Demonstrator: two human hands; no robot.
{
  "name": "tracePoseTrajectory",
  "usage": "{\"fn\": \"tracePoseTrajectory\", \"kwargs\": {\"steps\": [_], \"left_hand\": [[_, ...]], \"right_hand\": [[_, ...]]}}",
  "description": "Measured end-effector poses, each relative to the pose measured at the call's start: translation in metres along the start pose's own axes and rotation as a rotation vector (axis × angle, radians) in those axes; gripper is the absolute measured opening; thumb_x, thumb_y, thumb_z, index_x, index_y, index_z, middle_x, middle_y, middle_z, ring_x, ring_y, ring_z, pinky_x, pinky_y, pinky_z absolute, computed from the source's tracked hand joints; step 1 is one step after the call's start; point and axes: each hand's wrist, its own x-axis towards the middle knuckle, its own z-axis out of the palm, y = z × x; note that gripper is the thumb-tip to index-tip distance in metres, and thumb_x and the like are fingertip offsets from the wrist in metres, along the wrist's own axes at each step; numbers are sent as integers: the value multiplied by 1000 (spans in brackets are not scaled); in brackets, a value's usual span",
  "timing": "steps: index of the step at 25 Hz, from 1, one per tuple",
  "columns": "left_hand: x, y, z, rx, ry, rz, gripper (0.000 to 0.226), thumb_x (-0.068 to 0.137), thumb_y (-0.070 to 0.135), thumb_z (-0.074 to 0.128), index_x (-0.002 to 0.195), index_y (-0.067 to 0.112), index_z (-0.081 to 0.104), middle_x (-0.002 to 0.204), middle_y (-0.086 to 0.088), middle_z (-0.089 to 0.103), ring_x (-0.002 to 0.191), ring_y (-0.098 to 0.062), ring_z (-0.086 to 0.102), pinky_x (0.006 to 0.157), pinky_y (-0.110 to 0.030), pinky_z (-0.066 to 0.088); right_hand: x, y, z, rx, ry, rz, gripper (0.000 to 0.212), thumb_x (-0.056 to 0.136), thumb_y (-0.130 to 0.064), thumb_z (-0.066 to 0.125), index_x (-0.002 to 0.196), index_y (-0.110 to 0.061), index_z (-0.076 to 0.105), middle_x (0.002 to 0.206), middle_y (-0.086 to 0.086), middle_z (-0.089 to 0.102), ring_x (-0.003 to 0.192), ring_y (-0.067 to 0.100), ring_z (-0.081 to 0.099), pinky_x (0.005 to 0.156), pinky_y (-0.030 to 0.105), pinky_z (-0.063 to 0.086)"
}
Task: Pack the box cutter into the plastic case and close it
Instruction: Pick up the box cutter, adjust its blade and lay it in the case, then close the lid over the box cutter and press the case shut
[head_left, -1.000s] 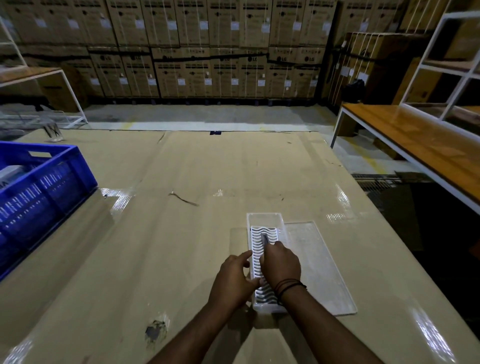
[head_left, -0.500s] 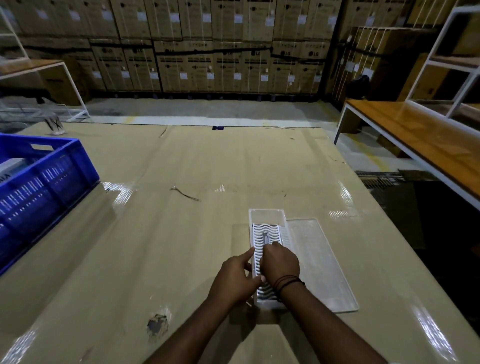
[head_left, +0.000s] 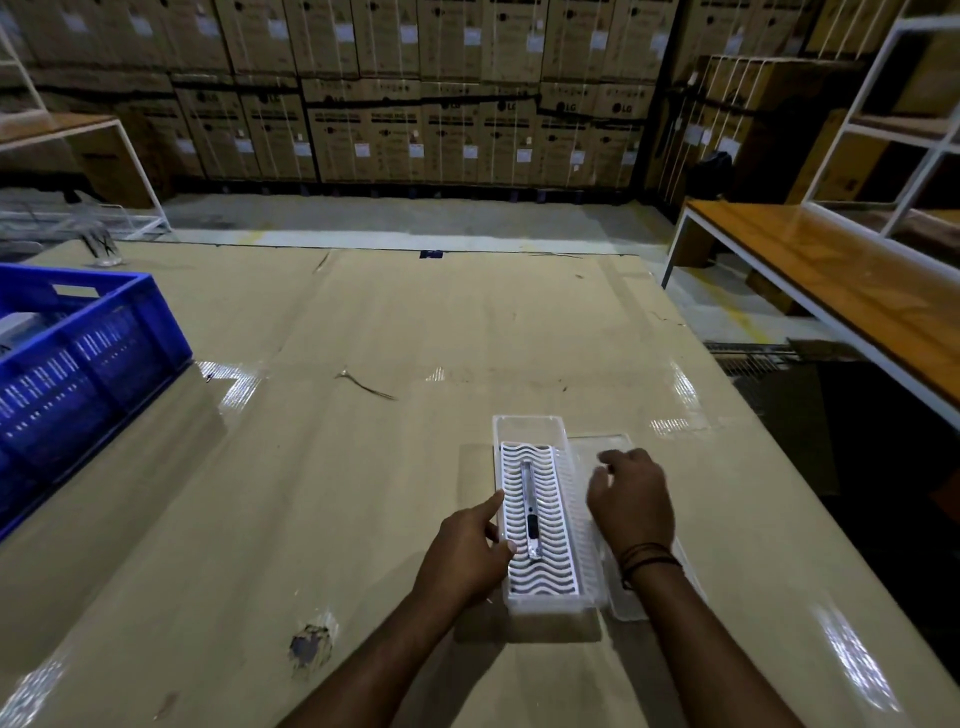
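Observation:
A clear plastic case (head_left: 529, 431) lies open on the cardboard-covered table, with a white wavy insert inside. The silver box cutter (head_left: 530, 509) lies lengthwise on that insert. The case's clear lid (head_left: 602, 444) lies flat to the right of the case. My left hand (head_left: 467, 551) rests against the case's left wall, index finger on the rim. My right hand (head_left: 631, 499) hovers over the lid, fingers spread, holding nothing.
A blue plastic crate (head_left: 78, 364) stands at the left edge of the table. A wooden bench with a white frame (head_left: 810, 270) runs along the right. Stacked cardboard boxes (head_left: 415, 104) line the back wall. A torn patch (head_left: 310, 647) marks the table near me.
My right hand has lifted off the box cutter and moved right over the lid. The cutter now lies uncovered in the case. My left hand stays at the case's left side.

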Motion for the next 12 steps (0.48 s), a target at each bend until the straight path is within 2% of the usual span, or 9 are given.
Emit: {"fn": "tracePoseTrajectory", "kwargs": {"steps": [2,5,8,12], "left_hand": [[0,0,-1,-3,-6,0,70,91,32,71,155,36,42,111,0,76,84,-19,77,87,-40,62],[-1,-2,-2,-17,-25,-26,72,92,30,72,156,37,40,113,2,76,81,-18,77,81,-43,65],[-4,-1,-3,-46,-35,-44,72,92,28,71,156,39,39,109,2,75,74,-19,78,67,-42,67],[-4,0,-3,-66,-41,-43,72,93,24,71,155,41,39,104,-3,76,75,-21,78,67,-44,67]], "right_hand": [[4,23,-7,-134,-162,224,44,83,-32,63,121,-9,65,119,22,59,111,45,56,92,46,50],[-2,43,-12,-260,-414,445,79,75,-62,67,132,-11,49,137,20,43,127,42,43,105,49,40],[-8,46,-9,-294,-469,463,102,62,-76,70,137,-11,45,142,18,40,131,39,40,107,51,37],[-7,39,-7,-316,-466,476,105,59,-71,77,137,-9,45,141,19,40,131,39,40,106,50,39]]}}
